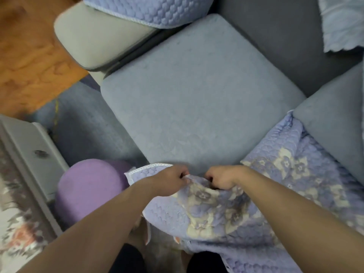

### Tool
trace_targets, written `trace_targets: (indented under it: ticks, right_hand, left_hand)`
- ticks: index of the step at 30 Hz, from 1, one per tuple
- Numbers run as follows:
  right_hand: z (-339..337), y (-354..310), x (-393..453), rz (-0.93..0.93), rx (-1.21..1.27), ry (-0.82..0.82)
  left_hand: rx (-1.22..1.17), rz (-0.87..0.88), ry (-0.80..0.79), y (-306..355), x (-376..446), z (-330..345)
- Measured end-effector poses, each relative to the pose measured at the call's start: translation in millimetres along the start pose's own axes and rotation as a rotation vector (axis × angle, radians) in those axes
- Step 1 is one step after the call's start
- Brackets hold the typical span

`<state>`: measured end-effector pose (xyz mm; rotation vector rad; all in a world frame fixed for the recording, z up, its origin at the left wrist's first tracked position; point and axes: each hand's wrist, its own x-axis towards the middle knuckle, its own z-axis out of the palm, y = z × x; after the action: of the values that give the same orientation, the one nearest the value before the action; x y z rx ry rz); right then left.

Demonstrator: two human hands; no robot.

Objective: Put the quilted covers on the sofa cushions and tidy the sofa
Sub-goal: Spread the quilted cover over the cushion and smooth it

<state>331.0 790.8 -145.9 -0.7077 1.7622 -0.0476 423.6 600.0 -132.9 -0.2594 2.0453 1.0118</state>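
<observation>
A bare blue-grey seat cushion [197, 91] fills the middle of the view. Just below its front edge, my left hand [173, 181] and my right hand [221, 178] each grip the bunched edge of a lilac quilted cover with pale flowers [212, 209]. The cover hangs down in front of me and spreads to the right over the seat next to it, up to a second bare cushion [331, 131]. Both fists sit close together, knuckles up.
The grey sofa armrest [94, 40] carries another quilted cover [153, 10]. A pale patterned cloth [342, 22] drapes the backrest at top right. A purple round pouf [88, 186] stands on the floor at left, beside a grey table edge [29, 146] and wooden floor [25, 56].
</observation>
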Motion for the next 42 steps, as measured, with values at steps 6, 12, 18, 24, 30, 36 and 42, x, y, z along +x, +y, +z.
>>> trace_targets:
  ticks: [6,12,18,24,30,36,42]
  right_hand:
    - [-27.0,-4.4,-1.5,0.172,0.17,0.397]
    - [-51.4,-37.2,22.1,0.295,0.247,0.492]
    - [-48.6,-104.2,18.3,0.57,0.496,0.509]
    - [-41.9,-178.8,-15.4,0.448,0.952,0.876]
    - [-47.7,-192.1,-44.8,0.146,1.765,1.172]
    - [-29.5,-155.0,-21.8,0.565,1.717,0.606]
    - [-111.3,-140.9,-15.9,0.729,1.033,0.831]
  left_hand:
    - [0.035,-0.085,0.033,-14.9,13.1,-48.1]
    - [0.162,-0.126,-0.02,-47.5,44.9,-107.5]
    - [0.149,-0.036,-0.272,-62.6,74.6,-154.9]
    - [0.011,0.018,-0.389,-47.5,75.7,-181.2]
    - [-0.267,-0.247,-0.676,-33.1,76.7,-167.2]
    - [-0.383,-0.245,-0.664,-27.4,57.0,-205.2]
    - [-0.48,0.009,-0.593,0.1,20.5,-292.8]
